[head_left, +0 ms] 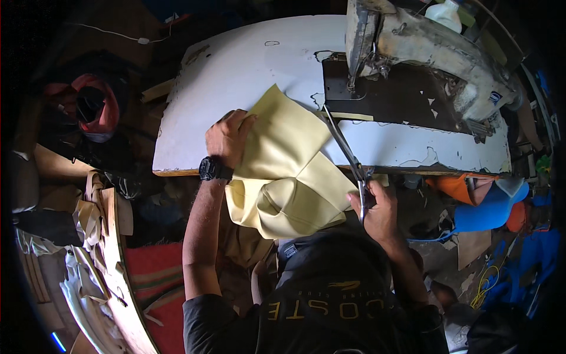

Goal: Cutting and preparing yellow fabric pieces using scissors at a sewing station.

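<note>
A pale yellow, leather-like sheet (289, 127) with a seam across it lies partly on the white table. Its lower part bunches into folds over the front edge, near my lap. With fingers curled over the sheet's left edge, my left hand (227, 138) grips it on the tabletop. At the sheet's right side my right hand (380, 209) holds large metal scissors (343, 140) by the handles. Their blades point up and left, along the sheet's right edge, tips near the sewing machine's plate. A narrow yellow strip (351, 116) lies just right of the blades.
A worn sewing machine (436, 47) stands on the table's (236, 59) right side, its needle area beyond the scissors. A white bottle (445, 15) is behind it. Orange material (466, 187) and a blue roll (489, 206) lie right. A wooden board (118, 265) leans at left.
</note>
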A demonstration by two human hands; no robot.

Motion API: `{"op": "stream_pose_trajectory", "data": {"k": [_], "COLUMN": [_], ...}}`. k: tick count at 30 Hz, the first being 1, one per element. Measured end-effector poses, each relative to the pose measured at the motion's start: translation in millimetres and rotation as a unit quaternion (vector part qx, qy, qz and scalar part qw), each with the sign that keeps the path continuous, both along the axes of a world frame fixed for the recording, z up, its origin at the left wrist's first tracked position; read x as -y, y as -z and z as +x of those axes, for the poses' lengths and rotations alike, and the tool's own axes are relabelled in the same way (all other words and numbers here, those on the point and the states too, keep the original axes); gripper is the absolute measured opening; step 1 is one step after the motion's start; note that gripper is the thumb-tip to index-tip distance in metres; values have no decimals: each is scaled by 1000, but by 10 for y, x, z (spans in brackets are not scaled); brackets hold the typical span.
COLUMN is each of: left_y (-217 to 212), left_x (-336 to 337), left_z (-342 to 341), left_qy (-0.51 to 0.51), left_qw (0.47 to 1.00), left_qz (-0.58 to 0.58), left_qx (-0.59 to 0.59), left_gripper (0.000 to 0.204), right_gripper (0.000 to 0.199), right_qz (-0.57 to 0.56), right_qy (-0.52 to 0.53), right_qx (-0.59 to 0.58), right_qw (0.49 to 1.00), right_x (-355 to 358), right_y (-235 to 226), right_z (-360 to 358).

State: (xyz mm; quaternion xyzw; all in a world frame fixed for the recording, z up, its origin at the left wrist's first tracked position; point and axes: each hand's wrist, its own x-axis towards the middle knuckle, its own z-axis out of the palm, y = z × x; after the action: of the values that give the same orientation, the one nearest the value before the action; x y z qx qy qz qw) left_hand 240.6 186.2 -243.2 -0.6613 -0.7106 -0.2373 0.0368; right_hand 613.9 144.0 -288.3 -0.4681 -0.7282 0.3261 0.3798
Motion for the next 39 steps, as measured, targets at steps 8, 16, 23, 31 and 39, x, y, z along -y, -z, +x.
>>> {"op": "stream_pose_trajectory", "data": {"k": [8, 16, 23, 31, 39], "left_y": [-7, 21, 24, -2, -23], "left_x": [18, -8, 4, 18, 30], "left_z": [-51, -104, -97, -92, -110], "left_qy": [-50, -36, -47, -66, -64], "left_qw": [996, 995, 993, 989, 984], "left_qz": [60, 57, 64, 54, 45], "left_qx": [36, 78, 83, 117, 158], "left_gripper": [20, 16, 16, 18, 20], "right_gripper": [44, 55, 59, 62, 60], "right_qz": [-125, -305, -282, -233, -203], "right_qy": [-66, -286, -386, -390, -367], "right_qx": [58, 236, 276, 270, 288], "right_qw": [988, 877, 834, 849, 861], "right_x": [-30, -607, -1095, -1016, -928], "right_y": [-399, -1138, -1254, -1063, -1071], "right_z": [357, 809, 404, 35, -61]}}
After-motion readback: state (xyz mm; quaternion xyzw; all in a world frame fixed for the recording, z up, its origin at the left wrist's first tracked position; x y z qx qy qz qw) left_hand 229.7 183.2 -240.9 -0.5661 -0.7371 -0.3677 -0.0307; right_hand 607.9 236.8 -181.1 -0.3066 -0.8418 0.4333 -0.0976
